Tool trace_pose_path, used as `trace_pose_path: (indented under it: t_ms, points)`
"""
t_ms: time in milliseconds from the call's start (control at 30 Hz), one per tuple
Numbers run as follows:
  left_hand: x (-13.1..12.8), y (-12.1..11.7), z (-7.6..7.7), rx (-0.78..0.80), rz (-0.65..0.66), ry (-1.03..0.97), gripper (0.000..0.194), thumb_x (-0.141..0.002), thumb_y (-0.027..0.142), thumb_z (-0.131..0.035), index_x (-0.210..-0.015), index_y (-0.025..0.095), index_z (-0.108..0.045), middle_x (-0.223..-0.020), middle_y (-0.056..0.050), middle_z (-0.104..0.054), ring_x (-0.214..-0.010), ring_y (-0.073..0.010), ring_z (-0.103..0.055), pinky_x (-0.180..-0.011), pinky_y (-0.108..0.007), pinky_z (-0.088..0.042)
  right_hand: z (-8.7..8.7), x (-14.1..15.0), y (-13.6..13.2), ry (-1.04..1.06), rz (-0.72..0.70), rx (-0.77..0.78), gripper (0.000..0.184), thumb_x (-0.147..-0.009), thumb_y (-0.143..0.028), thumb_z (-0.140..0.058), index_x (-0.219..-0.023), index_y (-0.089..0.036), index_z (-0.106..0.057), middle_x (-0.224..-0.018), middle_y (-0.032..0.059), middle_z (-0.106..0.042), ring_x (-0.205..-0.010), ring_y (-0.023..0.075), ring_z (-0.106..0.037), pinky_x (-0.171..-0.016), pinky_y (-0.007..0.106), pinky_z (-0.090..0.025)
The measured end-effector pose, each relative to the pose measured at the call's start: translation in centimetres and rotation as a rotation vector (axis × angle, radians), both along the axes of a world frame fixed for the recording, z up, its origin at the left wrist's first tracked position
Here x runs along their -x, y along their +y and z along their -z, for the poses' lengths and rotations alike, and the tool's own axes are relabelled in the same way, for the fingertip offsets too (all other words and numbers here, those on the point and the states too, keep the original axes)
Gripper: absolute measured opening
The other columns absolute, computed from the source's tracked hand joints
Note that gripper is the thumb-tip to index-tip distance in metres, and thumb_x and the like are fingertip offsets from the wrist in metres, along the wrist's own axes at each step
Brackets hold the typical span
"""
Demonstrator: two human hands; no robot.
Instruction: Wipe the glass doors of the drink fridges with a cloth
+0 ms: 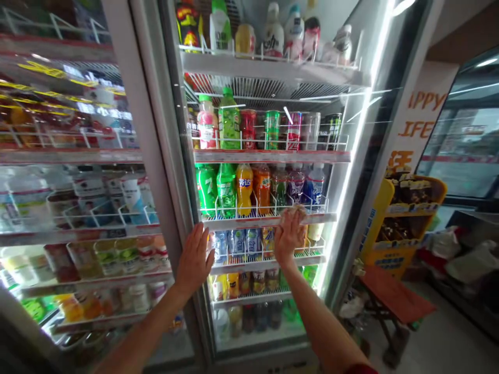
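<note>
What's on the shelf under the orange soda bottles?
Under the orange soda bottles, small pale blue bottles stand in a row. The right hand covers what stands further right.

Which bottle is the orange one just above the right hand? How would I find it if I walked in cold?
Go to the lit drinks fridge with the open door and find the shelf the right hand rests against. Left of that hand stands a row of bottles. The orange soda bottle comes right after the two green bottles, brighter than the darker orange one beside it.

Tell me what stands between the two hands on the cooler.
In the head view, between the left hand and the right hand stand small blue-labelled bottles on a wire shelf.
</note>
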State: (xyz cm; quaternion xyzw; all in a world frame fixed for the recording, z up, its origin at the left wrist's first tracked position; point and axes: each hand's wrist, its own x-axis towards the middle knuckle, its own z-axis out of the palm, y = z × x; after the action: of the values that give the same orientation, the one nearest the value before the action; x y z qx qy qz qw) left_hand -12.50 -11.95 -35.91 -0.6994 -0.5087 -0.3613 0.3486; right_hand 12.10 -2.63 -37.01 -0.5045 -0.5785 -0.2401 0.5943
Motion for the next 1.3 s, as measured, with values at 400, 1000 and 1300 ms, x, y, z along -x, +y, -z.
trace_pose_path:
  t_ms: [400, 1000, 1300]
  points:
    - [2.5, -0.8, -0.4, -0.041, 0.045, 0.037, 0.069, -0.085, 0.023, -0.044, -0.143, 0.017, -0.007, -0.144, -0.014, -0.027, -0.135, -0.0241, -0.022, -0.111, -0.048, -0.014, 1.2, 3.6, -1.2, -0.153, 0.054, -0.056, 0.051, -0.090, -0.024, -0.038, -0.140, -0.023, -0.026, -0.145, 0.0111, -0.033, -0.137, 0.0225, -0.022, -0.109, 0.052, -0.010]
    - [-1.7, 2.6, -0.9, -0.090, 0.108, -0.013, 0.069, -0.086, 0.025, -0.044, -0.143, 0.018, -0.005, -0.145, -0.015, -0.025, -0.136, -0.0247, -0.019, -0.111, -0.048, -0.015, 0.5, 1.4, -0.9, -0.244, 0.042, 0.008, 0.054, -0.089, -0.024, -0.037, -0.141, -0.029, -0.023, -0.147, 0.0073, -0.029, -0.138, 0.0215, -0.017, -0.109, 0.049, -0.018]
    - [-3.9, 4.0, -2.1, -0.102, 0.007, -0.112, 0.072, -0.085, 0.028, -0.047, -0.143, 0.023, -0.004, -0.147, -0.012, -0.022, -0.136, -0.0266, -0.019, -0.110, -0.051, -0.015, -2.9, -7.1, 2.8, 0.157, 0.181, -0.061, 0.054, -0.091, -0.026, -0.027, -0.143, -0.017, -0.016, -0.145, 0.0168, -0.029, -0.138, 0.0249, -0.019, -0.105, 0.058, -0.019]
